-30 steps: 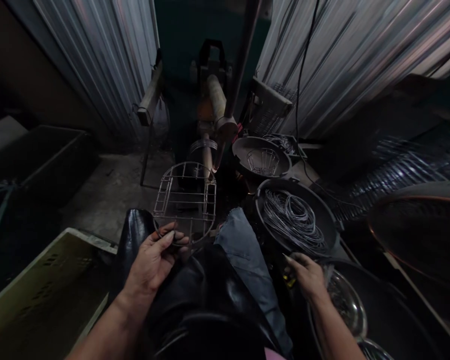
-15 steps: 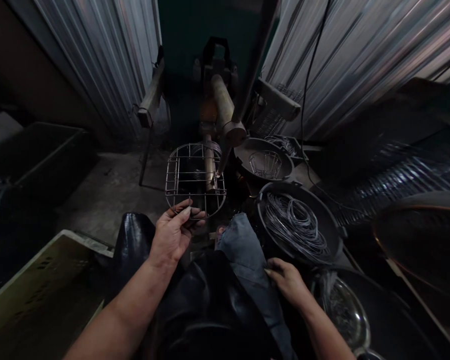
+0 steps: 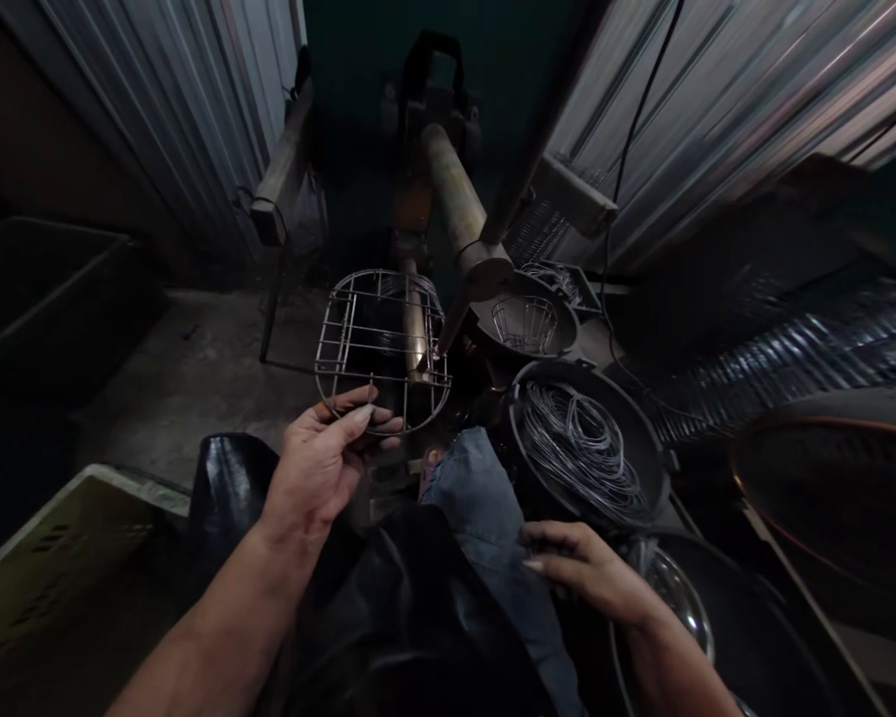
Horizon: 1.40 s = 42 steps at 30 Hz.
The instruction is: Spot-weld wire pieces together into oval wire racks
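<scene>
A wire basket frame [image 3: 383, 374], a rounded grid of thin metal rods, stands tilted in front of me. My left hand [image 3: 329, 438] pinches its near rim between thumb and fingers. Behind the frame, a metal bar [image 3: 416, 334] shows through the grid. To the right, my right hand [image 3: 586, 568] is beside my knee in blue jeans [image 3: 478, 498], its fingers curled together; anything inside them is hidden or too small to make out. Just beyond that hand sits a dark pan [image 3: 661, 468] with a coil of wire [image 3: 578, 443] in it.
A thick cylinder [image 3: 455, 194] of a machine juts toward me. Behind the coil's pan, another pan [image 3: 485, 324] holds a small wire basket [image 3: 524, 327]. A yellow crate [image 3: 82, 508] stands at left. A shiny round metal piece [image 3: 679, 597] lies at lower right; a cable [image 3: 627, 149] hangs at right.
The view has shifted slightly. My left hand still grips the wire basket frame, which has tilted a little. My right hand remains beside the knee, fingers slightly shifted.
</scene>
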Available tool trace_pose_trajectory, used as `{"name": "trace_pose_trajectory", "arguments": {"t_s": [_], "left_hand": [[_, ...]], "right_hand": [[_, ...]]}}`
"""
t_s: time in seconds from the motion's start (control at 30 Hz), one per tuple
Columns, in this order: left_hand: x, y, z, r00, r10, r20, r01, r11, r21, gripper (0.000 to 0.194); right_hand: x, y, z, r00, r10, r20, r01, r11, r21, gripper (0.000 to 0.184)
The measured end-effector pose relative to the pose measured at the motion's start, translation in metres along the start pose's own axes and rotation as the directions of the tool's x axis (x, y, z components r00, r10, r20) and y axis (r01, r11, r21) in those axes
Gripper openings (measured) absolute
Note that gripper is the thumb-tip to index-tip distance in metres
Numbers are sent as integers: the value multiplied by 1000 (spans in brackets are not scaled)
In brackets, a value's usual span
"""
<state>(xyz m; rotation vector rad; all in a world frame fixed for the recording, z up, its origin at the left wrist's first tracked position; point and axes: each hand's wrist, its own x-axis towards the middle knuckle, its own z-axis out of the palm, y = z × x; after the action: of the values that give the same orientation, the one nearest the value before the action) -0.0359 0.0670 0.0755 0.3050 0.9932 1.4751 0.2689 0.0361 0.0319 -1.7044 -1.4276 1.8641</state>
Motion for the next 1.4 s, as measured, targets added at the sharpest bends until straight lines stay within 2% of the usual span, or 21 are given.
{"name": "trace_pose_trajectory", "arguments": {"t_s": [0.07,0.13,0.23,0.3,0.43,0.5,0.67,0.73,0.9,1.03,1.17,1.4], "left_hand": [[-3,0,-3,998,-65,-3,65,998,-8,23],[-5,-2,-5,997,-78,0,78,997,-5,24],[-2,-4,-5,1000,15,26,-15,1000,3,24],[3,-4,-4,999,36,40,-35,999,-10,23],[13,-2,-11,992,-108,58,112,992,-56,21],[15,-3,-17,988,-143,56,146,988,-42,21],[17,-6,-18,996,-8,88,9,1000,-13,20],[20,-6,-12,994,-1,112,6,999,-41,20],[32,-1,0,992,-93,90,102,990,-94,20],[38,4,3,995,17,102,-12,999,-50,19],[29,5,2,983,106,151,-101,994,-43,21],[-2,-11,-9,993,34,114,-23,995,-92,22]], "right_hand": [[-3,-10,0,999,-31,26,31,999,20,39],[-5,-19,1,998,-51,44,50,999,7,35],[-3,-29,4,993,-113,44,117,989,-89,28],[-1,-35,9,985,-168,47,174,970,-167,24],[-1,-45,18,963,-255,81,267,934,-237,20],[-3,-48,21,953,-284,104,301,922,-242,19],[-7,-51,23,968,-214,129,239,946,-221,21],[-7,-50,24,973,-205,110,225,949,-222,20],[-9,-48,30,974,-186,133,210,957,-199,19],[-10,-48,36,980,-152,129,175,965,-193,22],[-15,-48,44,982,-157,106,176,965,-196,21],[-30,-39,49,980,-180,90,197,951,-239,22]]}}
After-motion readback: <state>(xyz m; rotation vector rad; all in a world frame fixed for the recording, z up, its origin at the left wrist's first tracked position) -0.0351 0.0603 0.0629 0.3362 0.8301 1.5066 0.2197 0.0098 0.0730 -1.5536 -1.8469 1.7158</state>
